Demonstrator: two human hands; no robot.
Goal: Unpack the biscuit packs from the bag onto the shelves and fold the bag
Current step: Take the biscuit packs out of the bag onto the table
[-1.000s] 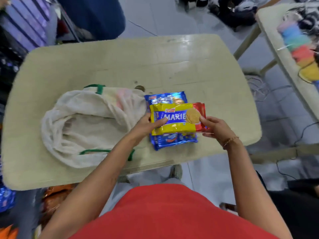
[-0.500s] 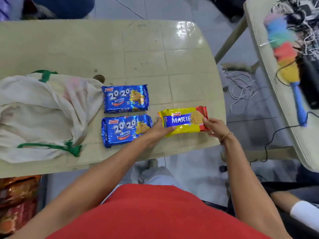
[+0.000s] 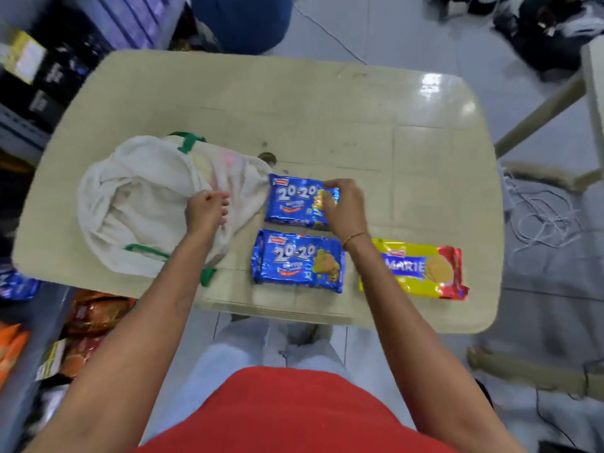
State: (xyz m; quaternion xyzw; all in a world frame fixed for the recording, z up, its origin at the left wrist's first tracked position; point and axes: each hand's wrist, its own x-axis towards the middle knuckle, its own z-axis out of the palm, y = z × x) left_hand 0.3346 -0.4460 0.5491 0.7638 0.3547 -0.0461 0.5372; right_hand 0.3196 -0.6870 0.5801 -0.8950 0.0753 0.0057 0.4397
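1. Cloth bag (image 3: 140, 204) is lain crumpled on table (image 3: 327, 119), L side; its fabric is gripped by L hand (image 3: 206, 210), fingers curled.
2. Far blue pack (image 3: 295, 202) is pinched at R end by R hand (image 3: 343, 207).
3. Near blue pack (image 3: 294, 261) & yellow Marie pack (image 3: 421, 273) are lain flat nr front edge, untouched.

Far blue pack (image 3: 295, 201): right end covered by the right hand (image 3: 344, 207); its grip on the wrapper is motion-blurred, finger placement unclear.
Marie pack (image 3: 425, 271): left end and first letters hidden by the right forearm.
Cloth bag (image 3: 137, 197): interior not visible; part under the left hand (image 3: 206, 212) concealed, near corner covered by the left forearm.
Shelf goods (image 3: 81, 328), lower left: cut by the frame edge, labels unreadable.
Second worktop (image 3: 593, 93), right: mostly out of frame.
Dark heap (image 3: 542, 31), top right: blurred, unidentifiable.
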